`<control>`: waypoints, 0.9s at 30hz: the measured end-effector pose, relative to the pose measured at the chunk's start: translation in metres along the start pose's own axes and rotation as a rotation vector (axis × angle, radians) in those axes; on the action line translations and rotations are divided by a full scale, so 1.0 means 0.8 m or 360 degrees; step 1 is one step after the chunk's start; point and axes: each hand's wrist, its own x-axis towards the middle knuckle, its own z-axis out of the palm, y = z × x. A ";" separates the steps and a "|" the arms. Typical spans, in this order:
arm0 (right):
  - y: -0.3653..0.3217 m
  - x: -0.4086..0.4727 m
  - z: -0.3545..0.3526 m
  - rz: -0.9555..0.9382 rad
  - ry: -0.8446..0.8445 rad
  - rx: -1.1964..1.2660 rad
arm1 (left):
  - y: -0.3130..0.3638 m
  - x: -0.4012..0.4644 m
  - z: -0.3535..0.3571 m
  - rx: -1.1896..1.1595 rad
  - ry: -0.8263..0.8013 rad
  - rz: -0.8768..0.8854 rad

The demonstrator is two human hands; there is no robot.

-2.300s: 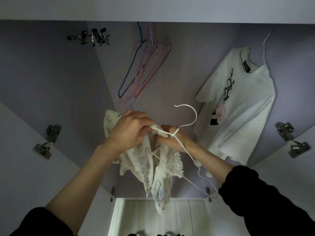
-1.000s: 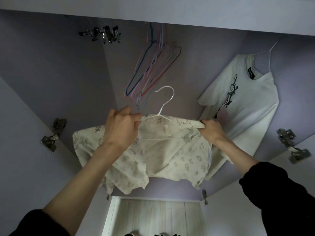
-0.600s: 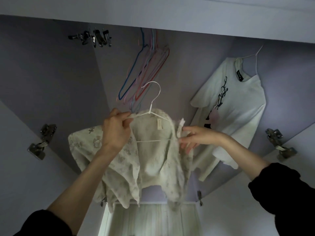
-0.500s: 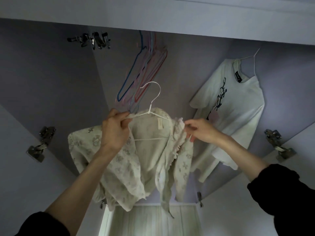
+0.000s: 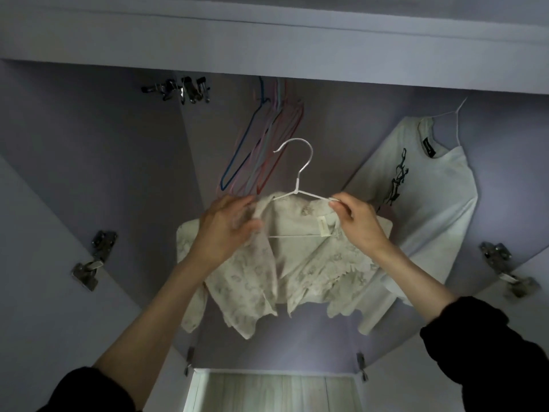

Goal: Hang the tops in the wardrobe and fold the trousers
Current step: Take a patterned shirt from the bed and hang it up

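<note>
The right hand (image 5: 358, 223) pinches the white hanger (image 5: 297, 185) wire and the left hand (image 5: 227, 230) grasps the patterned top (image 5: 261, 272) at mid-frame; I'd square both shoulders before hooking it beside the hung T-shirt (image 5: 430, 209), upper right.

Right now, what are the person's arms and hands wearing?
Both arms have black sleeves pushed up, leaving the forearms bare. The left hand and right hand are bare too: no gloves, and no rings or watch that I can see.
</note>
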 end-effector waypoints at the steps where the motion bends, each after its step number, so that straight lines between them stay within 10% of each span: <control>1: 0.007 0.000 -0.004 0.0018 0.0043 0.0007 | -0.009 -0.002 -0.002 0.0080 -0.0010 -0.0022; 20: 0.057 -0.024 -0.063 0.0199 0.0081 -0.0146 | -0.073 0.007 -0.019 0.0298 0.0312 -0.0744; 27: 0.026 -0.022 -0.039 0.0031 -0.0037 -0.0162 | 0.021 0.002 0.011 0.0402 0.0141 0.0465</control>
